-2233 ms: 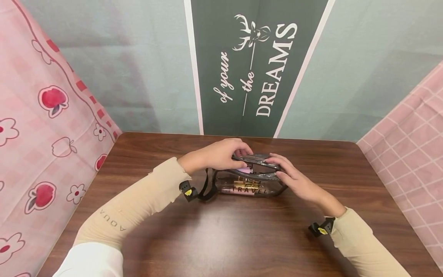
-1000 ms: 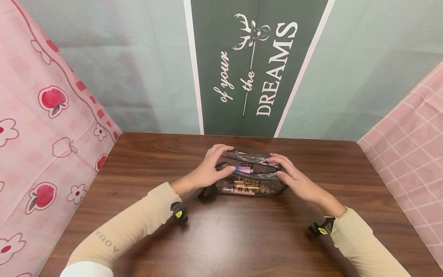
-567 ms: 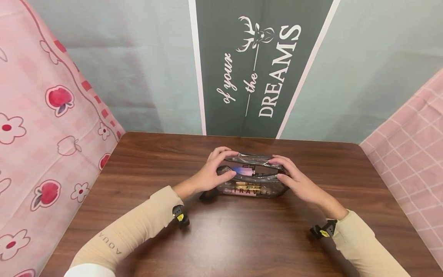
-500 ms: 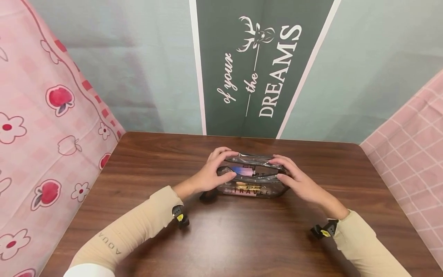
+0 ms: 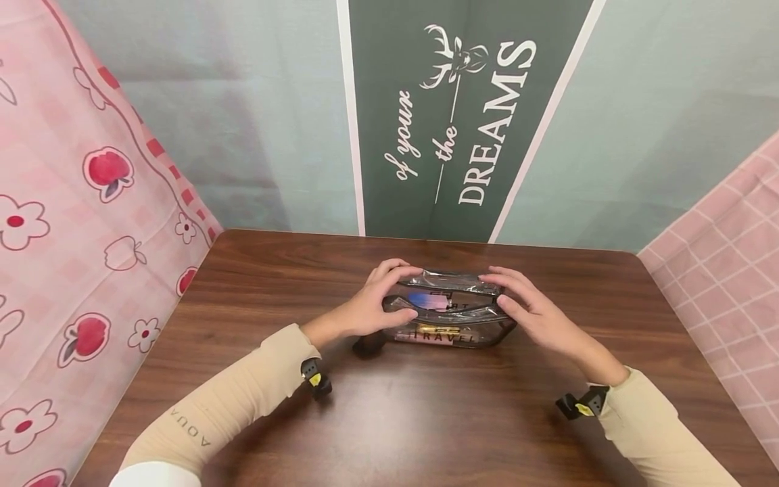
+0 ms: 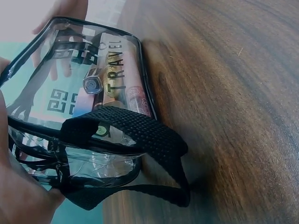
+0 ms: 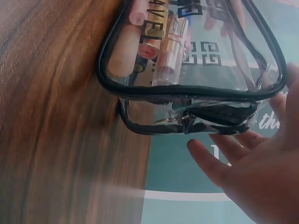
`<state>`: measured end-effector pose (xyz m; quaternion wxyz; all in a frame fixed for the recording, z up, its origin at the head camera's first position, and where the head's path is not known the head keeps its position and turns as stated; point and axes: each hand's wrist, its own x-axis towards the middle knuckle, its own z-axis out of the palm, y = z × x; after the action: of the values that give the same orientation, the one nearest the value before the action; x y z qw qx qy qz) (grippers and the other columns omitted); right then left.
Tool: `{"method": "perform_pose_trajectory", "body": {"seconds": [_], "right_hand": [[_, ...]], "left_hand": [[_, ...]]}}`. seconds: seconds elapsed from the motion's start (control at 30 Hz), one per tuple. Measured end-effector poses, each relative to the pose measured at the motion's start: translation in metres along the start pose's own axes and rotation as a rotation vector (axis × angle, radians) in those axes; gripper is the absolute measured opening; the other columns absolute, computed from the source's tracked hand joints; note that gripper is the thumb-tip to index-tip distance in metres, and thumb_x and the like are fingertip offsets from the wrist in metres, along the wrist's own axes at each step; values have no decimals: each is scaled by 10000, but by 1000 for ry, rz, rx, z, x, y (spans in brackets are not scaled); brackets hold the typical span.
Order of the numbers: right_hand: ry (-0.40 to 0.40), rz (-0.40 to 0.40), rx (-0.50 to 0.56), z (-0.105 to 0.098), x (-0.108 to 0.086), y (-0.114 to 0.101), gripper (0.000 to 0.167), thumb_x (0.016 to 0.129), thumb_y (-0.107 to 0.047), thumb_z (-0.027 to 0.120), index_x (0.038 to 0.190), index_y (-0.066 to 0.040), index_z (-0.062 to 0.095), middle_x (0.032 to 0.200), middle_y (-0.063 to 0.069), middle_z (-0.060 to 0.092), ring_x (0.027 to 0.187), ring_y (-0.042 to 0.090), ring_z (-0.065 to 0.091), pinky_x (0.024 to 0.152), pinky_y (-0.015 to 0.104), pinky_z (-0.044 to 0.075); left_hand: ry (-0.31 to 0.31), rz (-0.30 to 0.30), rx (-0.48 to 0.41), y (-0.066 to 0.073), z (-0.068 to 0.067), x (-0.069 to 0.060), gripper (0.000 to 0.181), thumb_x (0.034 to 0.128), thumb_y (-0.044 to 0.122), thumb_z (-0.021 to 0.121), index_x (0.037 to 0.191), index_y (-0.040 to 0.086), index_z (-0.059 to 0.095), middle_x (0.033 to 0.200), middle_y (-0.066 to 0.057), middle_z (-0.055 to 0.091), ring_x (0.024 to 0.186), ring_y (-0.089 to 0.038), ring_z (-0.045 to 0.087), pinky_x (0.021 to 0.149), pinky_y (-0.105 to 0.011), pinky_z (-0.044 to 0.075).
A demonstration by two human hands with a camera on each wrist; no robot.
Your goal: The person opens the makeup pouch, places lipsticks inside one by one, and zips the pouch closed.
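Observation:
A clear travel pouch [image 5: 481,333] with black piping stands on the table, its zipped top gaping. Inside lie several cosmetics: a blue-to-pink tube [image 5: 429,302], a gold-coloured tube [image 5: 437,329] and a pink tube [image 6: 136,99]. My left hand [image 5: 370,304] holds the pouch's left end, thumb on the front rim and fingers at the back rim. At the right end, my right hand [image 5: 538,312] has its fingers extended against or close to the rim. In the right wrist view, a fingertip of this hand [image 7: 266,172] sits just off the zip end [image 7: 187,119].
A black webbing strap [image 6: 140,135] loops from the pouch's left end. Brown wood-grain table [image 5: 389,419] spreads around it. A green printed cloth [image 5: 450,122] hangs behind, with pink patterned cloths [image 5: 61,237] at both sides.
My left hand has moved left from above the pouch's mouth to its left end, uncovering the blue-to-pink tube. My right hand has shifted slightly right.

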<state>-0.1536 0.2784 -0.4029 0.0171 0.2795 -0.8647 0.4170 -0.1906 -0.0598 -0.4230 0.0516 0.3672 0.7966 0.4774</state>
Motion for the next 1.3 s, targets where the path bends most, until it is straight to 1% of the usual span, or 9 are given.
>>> {"method": "perform_pose_trajectory", "body": {"seconds": [0.1,0.2,0.37,0.5,0.6,0.8,1.0,1.17,1.3], "right_hand": [[39,3,-4,-3,1,-1,491,1026,-11,548,1503,-94,467,1531,132,417,1382,37,362,1067,104,259],[56,50,-9,-8,0,-3,499,1034,-38,557,1511,-61,411,1479,150,463,1302,-19,416,1035,104,325],[66,174,-43,-16,-1,-8,289,1063,-131,540,1328,-20,511,1240,142,592,1050,28,573,850,163,486],[111,212,-148,-20,-2,-8,149,1051,-135,563,1161,-35,568,1070,89,609,906,81,563,751,201,463],[112,222,-200,-21,-4,-5,57,1022,-94,602,1063,-54,599,942,48,598,814,117,528,689,242,434],[-2,242,-138,-19,-6,1,59,983,-43,635,1026,-76,658,826,5,620,720,123,582,630,270,483],[-94,324,-79,-19,-7,2,122,1047,-112,554,1092,-63,656,775,48,595,686,156,558,576,279,422],[-142,352,-44,-21,-10,3,167,1075,-140,509,1124,-55,643,776,44,584,627,124,486,531,283,396],[-173,352,-48,-21,-11,6,199,1095,-164,458,1142,-57,619,773,33,585,639,180,520,555,292,423]], "left_hand": [[-5,-7,14,0,-1,0,674,902,273,755,1505,191,464,1510,-57,319,1395,-270,283,1109,-567,302],[-8,-7,17,-1,-1,0,675,902,273,754,1506,192,463,1511,-56,317,1396,-270,280,1109,-572,303],[-11,-8,12,-2,0,0,674,903,275,748,1507,190,462,1511,-53,317,1389,-262,282,1108,-559,303],[-13,-14,9,-2,0,0,674,904,276,750,1508,198,462,1517,-64,313,1387,-261,282,1109,-555,301],[-18,-21,10,-2,0,0,674,907,278,750,1511,208,458,1527,-85,306,1390,-268,280,1109,-565,299],[-16,-28,3,-2,1,0,678,903,280,749,1511,215,456,1534,-105,301,1396,-272,270,1109,-574,297],[-2,-18,10,-1,1,-1,686,892,298,751,1505,198,461,1530,-127,313,1399,-282,274,1122,-578,276],[1,-16,7,0,1,0,683,890,292,747,1504,193,464,1525,-128,319,1391,-283,283,1117,-579,283],[3,-21,11,0,2,0,680,890,299,741,1502,192,466,1523,-130,317,1389,-285,287,1117,-581,284]]}}
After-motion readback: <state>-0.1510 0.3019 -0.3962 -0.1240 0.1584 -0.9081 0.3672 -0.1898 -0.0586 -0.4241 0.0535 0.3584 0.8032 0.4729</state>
